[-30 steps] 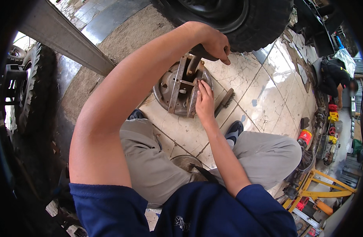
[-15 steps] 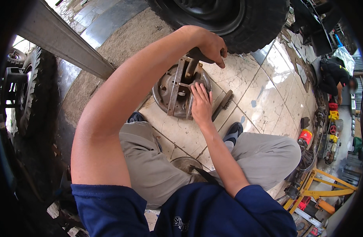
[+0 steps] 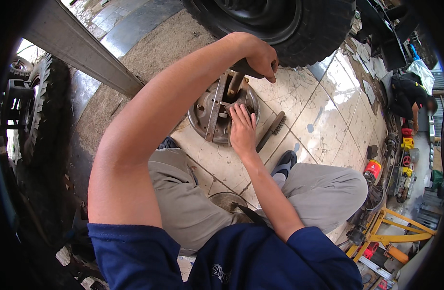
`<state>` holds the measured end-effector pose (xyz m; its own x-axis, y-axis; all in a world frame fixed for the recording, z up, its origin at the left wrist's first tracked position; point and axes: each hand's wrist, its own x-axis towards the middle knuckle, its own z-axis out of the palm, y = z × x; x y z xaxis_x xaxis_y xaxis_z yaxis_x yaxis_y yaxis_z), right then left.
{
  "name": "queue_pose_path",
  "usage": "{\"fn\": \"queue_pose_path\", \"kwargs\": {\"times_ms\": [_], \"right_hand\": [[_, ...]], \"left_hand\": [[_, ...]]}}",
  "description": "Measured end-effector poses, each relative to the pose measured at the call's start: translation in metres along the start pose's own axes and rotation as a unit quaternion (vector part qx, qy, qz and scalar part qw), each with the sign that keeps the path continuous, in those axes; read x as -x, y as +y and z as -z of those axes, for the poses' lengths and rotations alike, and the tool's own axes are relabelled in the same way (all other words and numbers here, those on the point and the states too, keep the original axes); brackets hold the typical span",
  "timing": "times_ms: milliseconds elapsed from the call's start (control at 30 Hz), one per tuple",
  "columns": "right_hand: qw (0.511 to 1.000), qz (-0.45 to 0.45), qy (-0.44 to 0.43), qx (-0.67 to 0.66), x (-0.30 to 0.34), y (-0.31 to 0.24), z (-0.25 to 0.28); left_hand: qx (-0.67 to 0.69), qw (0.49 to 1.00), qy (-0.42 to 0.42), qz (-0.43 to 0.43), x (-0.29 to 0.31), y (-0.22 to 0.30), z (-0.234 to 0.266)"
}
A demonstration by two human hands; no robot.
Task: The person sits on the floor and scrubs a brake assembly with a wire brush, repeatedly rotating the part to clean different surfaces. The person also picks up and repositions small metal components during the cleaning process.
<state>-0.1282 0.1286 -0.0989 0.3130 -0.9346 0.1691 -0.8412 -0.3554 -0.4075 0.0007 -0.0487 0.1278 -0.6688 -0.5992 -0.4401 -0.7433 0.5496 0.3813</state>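
A round, worn metal plate assembly point(image 3: 197, 115) rests on the tiled floor in front of me, with upright flat bars and a short metal cylinder point(image 3: 235, 83) on it. My left hand point(image 3: 261, 57) is closed over a dark bar-like piece point(image 3: 245, 68) just above the assembly; its far end is hidden by the hand. My right hand point(image 3: 243, 129) lies on the right side of the assembly, its fingers stretched out together. Beside it a thin metal pin point(image 3: 225, 103) pokes out near the fingertips. A wire brush point(image 3: 272, 129) lies on the floor to the right.
A large black tyre point(image 3: 323, 34) stands at the far side. A grey metal post point(image 3: 86, 50) rises at left. Along the right lie a red can point(image 3: 372, 168), a yellow frame point(image 3: 401, 237) and several parts; another person point(image 3: 408, 92) sits at far right.
My right hand has shifted slightly left and nearer to me on the metal assembly. My left hand stays closed on the dark piece, almost unmoved.
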Motion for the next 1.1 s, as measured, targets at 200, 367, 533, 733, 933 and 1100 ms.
{"fn": "queue_pose_path", "kwargs": {"times_ms": [200, 367, 533, 733, 933, 1100], "right_hand": [[1.0, -0.005, -0.021, -0.013, -0.007, 0.006, 0.007], [0.998, -0.052, 0.002, -0.033, -0.011, 0.02, 0.012], [0.997, -0.06, 0.04, -0.014, -0.009, 0.038, 0.009], [0.997, -0.004, 0.059, 0.053, -0.008, 0.038, 0.004], [0.998, 0.043, 0.032, 0.033, -0.024, 0.059, 0.017], [0.999, 0.042, -0.002, -0.027, -0.041, 0.072, 0.021]], "left_hand": [[-0.007, 0.999, 0.021, 0.029, -0.006, -0.002, -0.001], [0.005, 0.993, 0.06, 0.098, -0.012, 0.0, -0.003], [0.021, 0.985, 0.078, 0.15, -0.014, 0.002, -0.002], [-0.031, 0.993, 0.036, 0.111, -0.003, -0.013, 0.006], [-0.035, 0.986, 0.075, 0.144, 0.001, -0.003, 0.004], [0.037, 0.964, 0.177, 0.194, -0.016, -0.007, -0.005]]}}
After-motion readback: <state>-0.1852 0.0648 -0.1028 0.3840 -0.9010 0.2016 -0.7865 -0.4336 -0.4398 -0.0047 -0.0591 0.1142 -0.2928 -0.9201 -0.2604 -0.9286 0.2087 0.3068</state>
